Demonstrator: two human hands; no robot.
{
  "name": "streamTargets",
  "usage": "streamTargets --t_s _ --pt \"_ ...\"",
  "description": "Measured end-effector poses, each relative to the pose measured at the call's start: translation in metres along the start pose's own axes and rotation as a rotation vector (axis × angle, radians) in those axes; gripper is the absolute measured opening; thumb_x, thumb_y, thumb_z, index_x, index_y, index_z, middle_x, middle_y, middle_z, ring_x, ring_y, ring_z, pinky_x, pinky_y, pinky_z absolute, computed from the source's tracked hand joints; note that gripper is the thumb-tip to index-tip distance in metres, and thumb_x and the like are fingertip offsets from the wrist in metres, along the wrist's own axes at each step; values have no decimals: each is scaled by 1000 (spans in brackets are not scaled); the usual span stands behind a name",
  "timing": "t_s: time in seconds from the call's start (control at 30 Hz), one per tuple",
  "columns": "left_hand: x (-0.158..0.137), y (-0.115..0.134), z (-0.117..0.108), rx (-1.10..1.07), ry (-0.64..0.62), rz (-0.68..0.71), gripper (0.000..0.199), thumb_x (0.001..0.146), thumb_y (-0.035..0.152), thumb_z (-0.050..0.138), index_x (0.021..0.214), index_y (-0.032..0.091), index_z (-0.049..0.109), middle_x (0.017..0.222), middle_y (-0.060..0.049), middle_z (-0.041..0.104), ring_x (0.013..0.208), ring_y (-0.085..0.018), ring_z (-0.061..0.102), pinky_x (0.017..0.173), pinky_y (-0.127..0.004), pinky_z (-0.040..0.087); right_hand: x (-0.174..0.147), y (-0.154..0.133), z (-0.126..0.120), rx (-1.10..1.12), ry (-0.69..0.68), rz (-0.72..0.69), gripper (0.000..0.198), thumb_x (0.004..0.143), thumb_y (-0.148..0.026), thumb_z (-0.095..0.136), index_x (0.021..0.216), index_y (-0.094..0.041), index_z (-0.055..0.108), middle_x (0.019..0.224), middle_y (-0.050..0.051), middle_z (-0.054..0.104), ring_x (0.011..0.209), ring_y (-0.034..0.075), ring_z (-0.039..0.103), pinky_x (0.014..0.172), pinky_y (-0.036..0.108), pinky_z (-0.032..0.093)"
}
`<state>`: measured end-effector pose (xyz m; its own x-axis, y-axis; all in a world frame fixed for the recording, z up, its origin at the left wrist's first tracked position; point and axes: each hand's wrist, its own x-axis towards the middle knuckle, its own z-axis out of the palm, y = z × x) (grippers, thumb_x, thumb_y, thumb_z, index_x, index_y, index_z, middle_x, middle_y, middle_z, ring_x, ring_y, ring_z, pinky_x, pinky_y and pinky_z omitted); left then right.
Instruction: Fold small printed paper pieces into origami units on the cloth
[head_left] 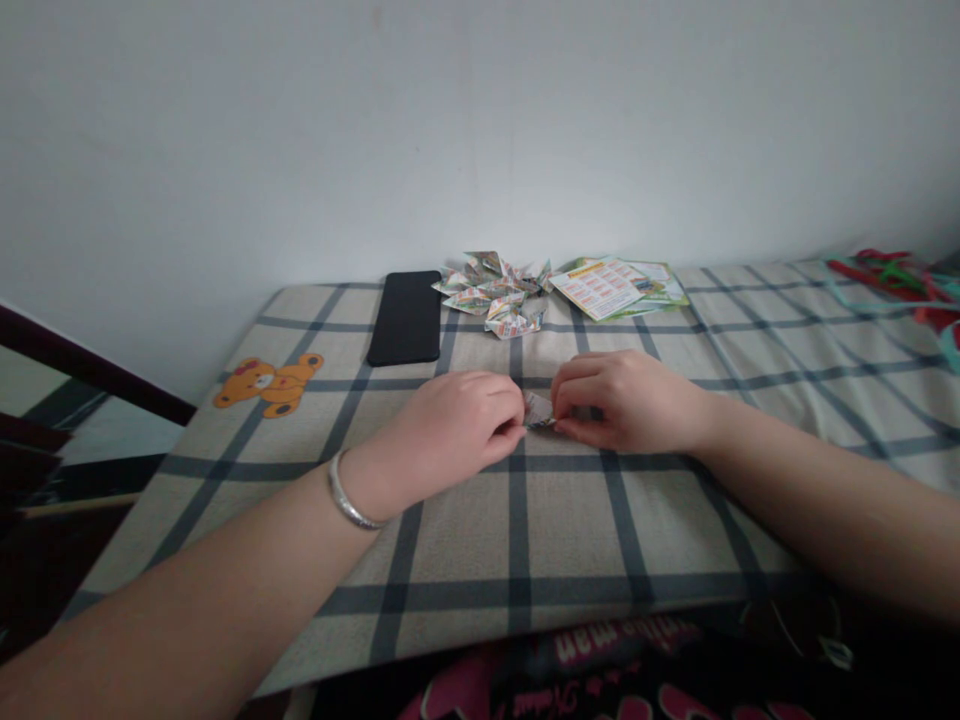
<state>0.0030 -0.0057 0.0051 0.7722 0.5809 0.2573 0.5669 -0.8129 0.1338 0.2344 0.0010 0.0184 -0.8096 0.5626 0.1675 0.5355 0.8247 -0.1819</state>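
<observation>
In the head view, a dark garment with pink print (600, 670) lies nearest the camera, below the edge of the cloth-covered table (465, 545). Beyond it, the left hand (469, 425) and the right hand (630, 405) meet over a small folded paper piece (538, 408). The paper lies just right of the left fingertips and just left of the right ones; both hands are about equally near. Its visible part seems to run crosswise from one pinch to the other, though the fingers hide its ends. Each hand is closed narrowly on its end. Straight beyond sit folded paper shapes (487, 290), between a black smartphone (406, 320) and printed sheets (604, 288). At far right, a teal-edged item, perhaps a container, has red and green strips (892, 272) about it; whether they lie inside, I cannot tell.
</observation>
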Motion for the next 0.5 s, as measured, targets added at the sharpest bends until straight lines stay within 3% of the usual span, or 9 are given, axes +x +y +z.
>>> streamTargets --t_s 0.5 --pt "1 -2 4 -120 76 1 13 85 18 55 73 17 60 101 -4 66 94 -17 60 88 -34 47 3 -2 2 58 -11 151 10 83 -21 56 83 -18 66 84 2 63 72 13 56 61 25 35"
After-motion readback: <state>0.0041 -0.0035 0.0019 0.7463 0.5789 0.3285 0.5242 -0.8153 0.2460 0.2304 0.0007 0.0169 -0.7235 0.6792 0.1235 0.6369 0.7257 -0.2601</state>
